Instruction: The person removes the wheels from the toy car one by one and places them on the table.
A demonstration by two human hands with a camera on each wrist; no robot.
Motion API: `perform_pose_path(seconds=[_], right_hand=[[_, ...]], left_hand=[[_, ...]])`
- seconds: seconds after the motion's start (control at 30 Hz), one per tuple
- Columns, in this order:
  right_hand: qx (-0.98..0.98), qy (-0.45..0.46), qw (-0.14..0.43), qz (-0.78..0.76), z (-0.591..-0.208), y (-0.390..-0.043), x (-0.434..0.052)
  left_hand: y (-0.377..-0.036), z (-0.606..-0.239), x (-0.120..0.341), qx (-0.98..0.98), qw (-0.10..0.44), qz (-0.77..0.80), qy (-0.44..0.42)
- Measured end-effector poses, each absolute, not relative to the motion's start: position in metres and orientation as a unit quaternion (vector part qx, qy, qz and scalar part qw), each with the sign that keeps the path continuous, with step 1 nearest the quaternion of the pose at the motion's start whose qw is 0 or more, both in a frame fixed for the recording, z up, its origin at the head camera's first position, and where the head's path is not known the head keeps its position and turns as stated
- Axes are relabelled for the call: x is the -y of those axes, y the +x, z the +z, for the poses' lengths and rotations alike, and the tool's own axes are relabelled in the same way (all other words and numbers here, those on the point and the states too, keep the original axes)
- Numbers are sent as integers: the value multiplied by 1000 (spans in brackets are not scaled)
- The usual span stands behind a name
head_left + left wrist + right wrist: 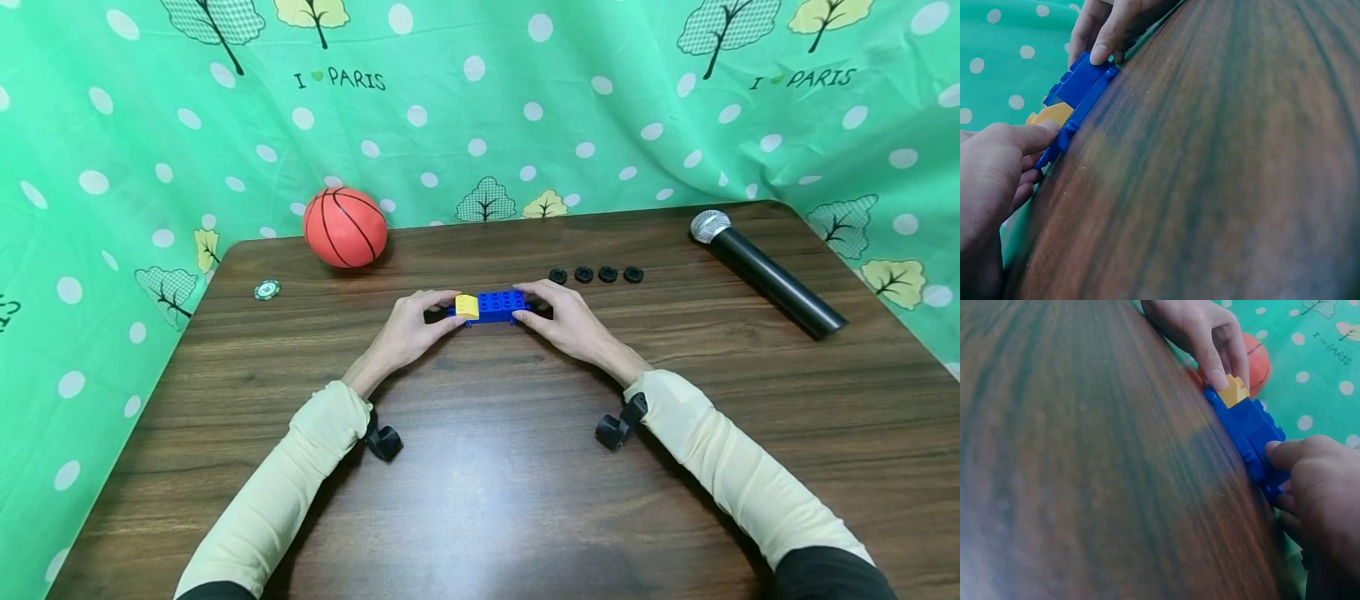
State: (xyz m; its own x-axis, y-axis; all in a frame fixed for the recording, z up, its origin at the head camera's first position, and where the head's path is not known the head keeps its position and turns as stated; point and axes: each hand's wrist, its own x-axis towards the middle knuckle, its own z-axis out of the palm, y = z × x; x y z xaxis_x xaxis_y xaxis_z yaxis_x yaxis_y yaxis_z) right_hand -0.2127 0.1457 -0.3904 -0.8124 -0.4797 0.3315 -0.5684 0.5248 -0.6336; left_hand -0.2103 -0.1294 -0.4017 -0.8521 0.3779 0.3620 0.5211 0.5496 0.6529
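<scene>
Here, blue brick pinched between both hands, on table.

Dark wooden table, green dotted backdrop

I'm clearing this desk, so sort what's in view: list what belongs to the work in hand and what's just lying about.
In hand:
- blue brick base, held at both ends
- yellow brick on it
- left hand
- right hand

Lying about:
- orange ball
- microphone
- four black wheels
- green chip
</scene>
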Motion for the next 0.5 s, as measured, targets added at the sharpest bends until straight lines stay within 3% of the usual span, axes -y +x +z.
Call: perform_pose_path(seconds=[0.5], right_hand=[[873, 296, 49, 384, -389, -212, -145]], left_hand=[[-211, -400, 132, 876, 76, -400, -257]])
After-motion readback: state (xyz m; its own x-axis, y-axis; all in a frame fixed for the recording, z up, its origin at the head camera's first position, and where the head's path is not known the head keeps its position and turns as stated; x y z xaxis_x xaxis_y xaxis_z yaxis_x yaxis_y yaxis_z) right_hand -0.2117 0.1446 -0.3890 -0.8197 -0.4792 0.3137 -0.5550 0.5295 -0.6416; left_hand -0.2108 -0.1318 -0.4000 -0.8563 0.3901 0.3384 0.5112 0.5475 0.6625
